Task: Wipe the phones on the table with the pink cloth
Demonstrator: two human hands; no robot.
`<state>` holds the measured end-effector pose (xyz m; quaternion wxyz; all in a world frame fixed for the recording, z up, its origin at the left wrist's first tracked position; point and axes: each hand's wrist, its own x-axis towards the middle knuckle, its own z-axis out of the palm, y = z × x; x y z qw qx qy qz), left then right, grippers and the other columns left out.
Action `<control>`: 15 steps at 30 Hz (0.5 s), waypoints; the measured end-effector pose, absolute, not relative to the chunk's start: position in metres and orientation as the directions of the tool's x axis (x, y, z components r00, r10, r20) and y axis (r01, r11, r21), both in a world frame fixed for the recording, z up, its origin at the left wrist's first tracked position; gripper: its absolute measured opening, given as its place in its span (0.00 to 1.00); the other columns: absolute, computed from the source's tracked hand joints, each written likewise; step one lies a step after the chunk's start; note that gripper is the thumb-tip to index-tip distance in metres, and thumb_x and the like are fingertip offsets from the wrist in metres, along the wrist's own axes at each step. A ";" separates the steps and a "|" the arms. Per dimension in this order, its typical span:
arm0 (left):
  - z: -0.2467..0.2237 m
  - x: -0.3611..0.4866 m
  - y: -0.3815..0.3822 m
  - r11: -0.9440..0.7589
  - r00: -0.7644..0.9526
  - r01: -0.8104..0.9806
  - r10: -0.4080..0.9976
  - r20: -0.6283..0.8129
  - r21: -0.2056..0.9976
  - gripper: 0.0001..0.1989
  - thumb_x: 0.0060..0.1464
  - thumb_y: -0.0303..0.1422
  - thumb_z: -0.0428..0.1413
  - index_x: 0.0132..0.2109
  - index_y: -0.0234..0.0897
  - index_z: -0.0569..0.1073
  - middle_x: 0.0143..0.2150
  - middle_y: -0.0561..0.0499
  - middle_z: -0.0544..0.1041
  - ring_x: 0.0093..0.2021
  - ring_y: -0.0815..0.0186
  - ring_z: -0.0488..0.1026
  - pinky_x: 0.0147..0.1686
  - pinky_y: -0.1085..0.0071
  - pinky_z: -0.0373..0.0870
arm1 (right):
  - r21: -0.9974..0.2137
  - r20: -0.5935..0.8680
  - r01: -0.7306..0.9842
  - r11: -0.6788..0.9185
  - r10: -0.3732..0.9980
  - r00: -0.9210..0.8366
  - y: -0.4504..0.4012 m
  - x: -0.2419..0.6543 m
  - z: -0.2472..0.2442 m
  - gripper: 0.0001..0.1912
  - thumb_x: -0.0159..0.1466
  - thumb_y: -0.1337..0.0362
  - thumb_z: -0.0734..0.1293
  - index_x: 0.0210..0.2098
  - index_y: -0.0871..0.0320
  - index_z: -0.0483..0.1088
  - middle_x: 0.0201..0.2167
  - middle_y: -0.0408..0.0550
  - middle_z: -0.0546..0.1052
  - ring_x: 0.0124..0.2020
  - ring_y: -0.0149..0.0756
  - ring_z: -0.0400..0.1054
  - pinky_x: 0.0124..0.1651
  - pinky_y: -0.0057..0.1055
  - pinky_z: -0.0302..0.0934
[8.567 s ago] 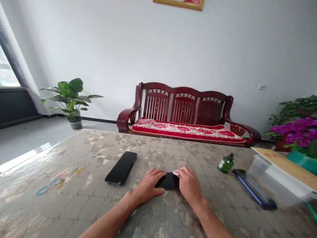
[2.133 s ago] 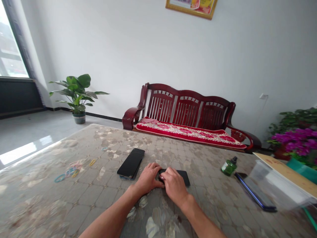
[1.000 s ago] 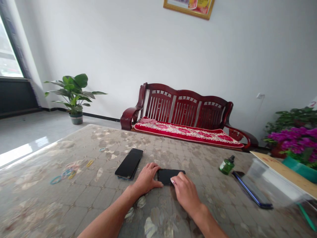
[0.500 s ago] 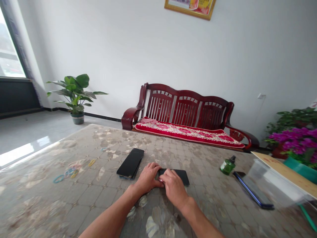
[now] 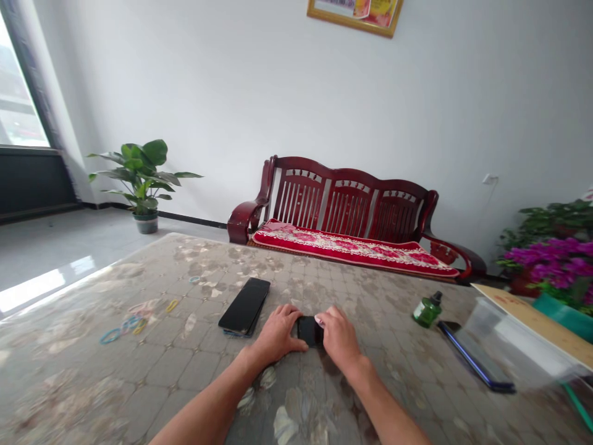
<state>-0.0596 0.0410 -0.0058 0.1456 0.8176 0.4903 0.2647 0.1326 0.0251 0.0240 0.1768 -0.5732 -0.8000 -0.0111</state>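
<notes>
A black phone (image 5: 308, 332) lies flat and crosswise on the patterned tablecloth. My left hand (image 5: 279, 332) grips its left end, thumb along the near edge and fingers at the far edge. Over its right part is my right hand (image 5: 340, 339), fingers pinched, with a small whitish bit showing at the fingertips; what it is I cannot make out. That hand hides the phone's right end. Left of my left hand rests a stack of dark phones (image 5: 245, 306), the top one screen up.
Coloured rubber bands (image 5: 111, 335) lie at the left. To the right stand a green bottle (image 5: 427, 311) with a black top and a clear plastic box (image 5: 493, 330) under a tan board (image 5: 532, 315). A blue-edged phone (image 5: 477, 358) leans near the box. A wooden bench (image 5: 349, 207) is beyond the table.
My right hand has slid to the right along the phone, uncovering the middle of its screen and covering its right end. My left hand has kept its place.
</notes>
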 end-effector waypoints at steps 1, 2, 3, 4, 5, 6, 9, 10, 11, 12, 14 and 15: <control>-0.006 -0.060 0.041 -0.479 0.381 0.724 0.878 0.290 0.496 0.32 0.38 0.41 0.71 0.51 0.36 0.74 0.51 0.44 0.73 0.52 0.51 0.68 0.54 0.59 0.65 | -0.200 0.302 0.898 0.392 0.896 -0.325 0.020 0.129 0.023 0.16 0.66 0.73 0.58 0.38 0.53 0.76 0.36 0.47 0.73 0.40 0.36 0.66 0.42 0.27 0.55; -0.006 -0.060 0.040 -0.480 0.382 0.724 0.877 0.291 0.495 0.32 0.38 0.41 0.70 0.52 0.36 0.74 0.52 0.43 0.73 0.52 0.51 0.68 0.54 0.59 0.65 | -0.215 0.306 0.871 0.443 0.877 -0.371 0.016 0.127 0.022 0.16 0.66 0.73 0.58 0.38 0.52 0.76 0.36 0.46 0.73 0.40 0.35 0.66 0.43 0.26 0.55; -0.005 -0.060 0.040 -0.481 0.383 0.724 0.877 0.291 0.495 0.32 0.38 0.40 0.70 0.52 0.36 0.74 0.52 0.43 0.73 0.52 0.51 0.68 0.54 0.59 0.65 | -0.228 0.309 0.845 0.484 0.859 -0.409 0.011 0.127 0.021 0.16 0.66 0.73 0.58 0.38 0.52 0.75 0.36 0.45 0.72 0.40 0.34 0.66 0.43 0.26 0.55; -0.005 -0.060 0.040 -0.480 0.383 0.723 0.877 0.290 0.496 0.32 0.38 0.40 0.70 0.52 0.36 0.74 0.52 0.43 0.73 0.52 0.51 0.68 0.54 0.59 0.65 | -0.238 0.308 0.828 0.508 0.848 -0.432 0.008 0.130 0.021 0.16 0.66 0.73 0.58 0.38 0.52 0.75 0.36 0.45 0.72 0.41 0.34 0.66 0.44 0.26 0.55; -0.004 -0.061 0.039 -0.478 0.384 0.724 0.878 0.285 0.498 0.32 0.39 0.40 0.70 0.52 0.36 0.74 0.52 0.44 0.73 0.52 0.52 0.68 0.54 0.60 0.65 | -0.246 0.305 0.822 0.514 0.846 -0.438 0.007 0.135 0.021 0.16 0.66 0.73 0.57 0.38 0.52 0.75 0.36 0.45 0.72 0.41 0.34 0.66 0.44 0.25 0.55; -0.004 -0.061 0.039 -0.474 0.383 0.725 0.880 0.279 0.500 0.32 0.39 0.40 0.70 0.52 0.36 0.74 0.52 0.44 0.73 0.52 0.52 0.68 0.54 0.60 0.65 | -0.250 0.301 0.828 0.502 0.853 -0.427 0.008 0.142 0.021 0.17 0.66 0.73 0.57 0.39 0.52 0.75 0.36 0.45 0.72 0.41 0.34 0.66 0.44 0.25 0.56; -0.001 -0.061 0.038 -0.457 0.379 0.733 0.890 0.255 0.504 0.31 0.39 0.40 0.69 0.52 0.36 0.74 0.53 0.43 0.73 0.53 0.51 0.68 0.55 0.60 0.64 | -0.238 0.296 0.890 0.389 0.902 -0.315 0.020 0.172 0.021 0.18 0.66 0.74 0.56 0.40 0.53 0.76 0.36 0.47 0.73 0.41 0.35 0.66 0.44 0.26 0.56; 0.000 -0.061 0.038 -0.451 0.377 0.736 0.892 0.249 0.505 0.31 0.39 0.40 0.69 0.52 0.36 0.74 0.53 0.43 0.72 0.53 0.51 0.68 0.55 0.60 0.64 | -0.228 0.294 0.914 0.336 0.919 -0.265 0.026 0.183 0.021 0.19 0.66 0.74 0.56 0.40 0.54 0.76 0.37 0.47 0.73 0.41 0.35 0.67 0.44 0.26 0.57; 0.000 -0.061 0.038 -0.447 0.375 0.737 0.894 0.243 0.507 0.31 0.39 0.40 0.69 0.52 0.36 0.74 0.53 0.43 0.72 0.53 0.51 0.68 0.55 0.60 0.64 | -0.217 0.289 0.934 0.284 0.933 -0.216 0.032 0.193 0.020 0.19 0.65 0.75 0.55 0.40 0.54 0.77 0.36 0.48 0.74 0.41 0.36 0.67 0.43 0.27 0.57; 0.000 -0.061 0.039 -0.445 0.374 0.737 0.896 0.240 0.509 0.31 0.39 0.40 0.69 0.52 0.37 0.74 0.53 0.43 0.72 0.54 0.51 0.67 0.55 0.59 0.64 | -0.209 0.297 0.948 0.239 0.939 -0.171 0.037 0.202 0.020 0.20 0.65 0.75 0.55 0.40 0.54 0.77 0.36 0.48 0.74 0.41 0.36 0.67 0.44 0.27 0.58; 0.000 -0.061 0.039 -0.442 0.372 0.736 0.897 0.241 0.513 0.30 0.40 0.39 0.68 0.52 0.38 0.73 0.53 0.43 0.72 0.54 0.50 0.67 0.55 0.58 0.63 | -0.203 0.360 0.963 0.181 0.928 -0.098 0.043 0.214 0.017 0.21 0.64 0.76 0.54 0.44 0.56 0.76 0.40 0.51 0.75 0.44 0.38 0.67 0.47 0.29 0.60; 0.000 -0.061 0.039 -0.443 0.371 0.733 0.897 0.243 0.516 0.30 0.40 0.38 0.68 0.52 0.38 0.73 0.53 0.43 0.72 0.54 0.50 0.67 0.55 0.58 0.63 | -0.204 0.409 0.963 0.175 0.909 -0.078 0.043 0.216 0.015 0.22 0.64 0.76 0.54 0.46 0.57 0.75 0.43 0.52 0.75 0.46 0.39 0.67 0.49 0.31 0.60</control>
